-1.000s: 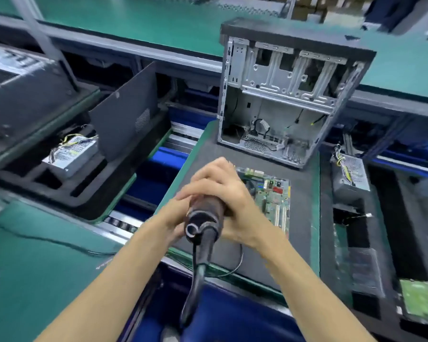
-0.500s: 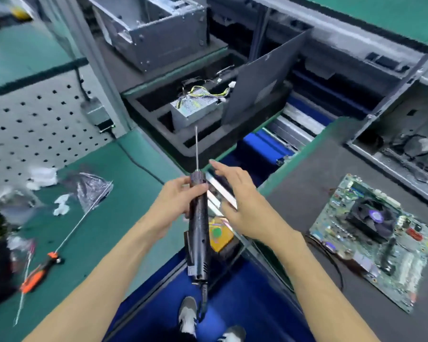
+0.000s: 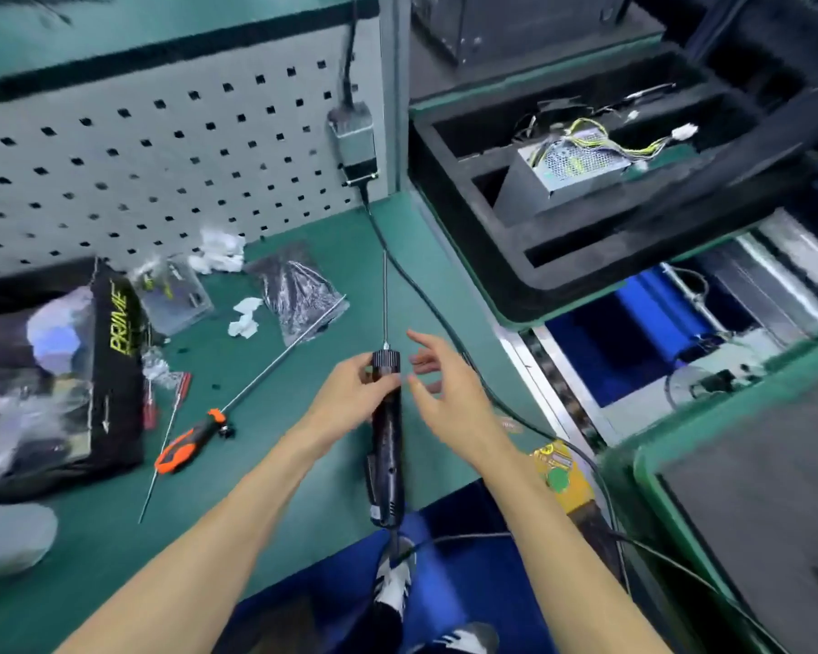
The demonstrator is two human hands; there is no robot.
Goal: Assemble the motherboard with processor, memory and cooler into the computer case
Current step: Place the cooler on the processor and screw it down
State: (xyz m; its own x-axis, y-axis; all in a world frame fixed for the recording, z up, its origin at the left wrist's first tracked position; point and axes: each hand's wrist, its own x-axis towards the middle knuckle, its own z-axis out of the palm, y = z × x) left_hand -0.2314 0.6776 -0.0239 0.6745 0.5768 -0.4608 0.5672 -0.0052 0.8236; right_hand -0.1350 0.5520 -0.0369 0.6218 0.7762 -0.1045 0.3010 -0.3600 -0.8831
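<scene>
Green bench (image 3: 303,464) fills the left, its near edge cut off by the frame. Upper right, a black foam tray (image 3: 563,257) holds a grey power supply (image 3: 567,174) (its wires blurred). A black box (image 3: 114,365) at the far left is smeared and hard to read beyond "PRIME". Centre, the left hand (image 3: 350,394) grips a black electric driver (image 3: 387,441) near its collar, long bit pointing away. The right hand (image 3: 445,389) hovers just beside it, fingers spread, holding nothing. An orange screwdriver (image 3: 192,441) lies left. Neither motherboard nor case is identifiable.
</scene>
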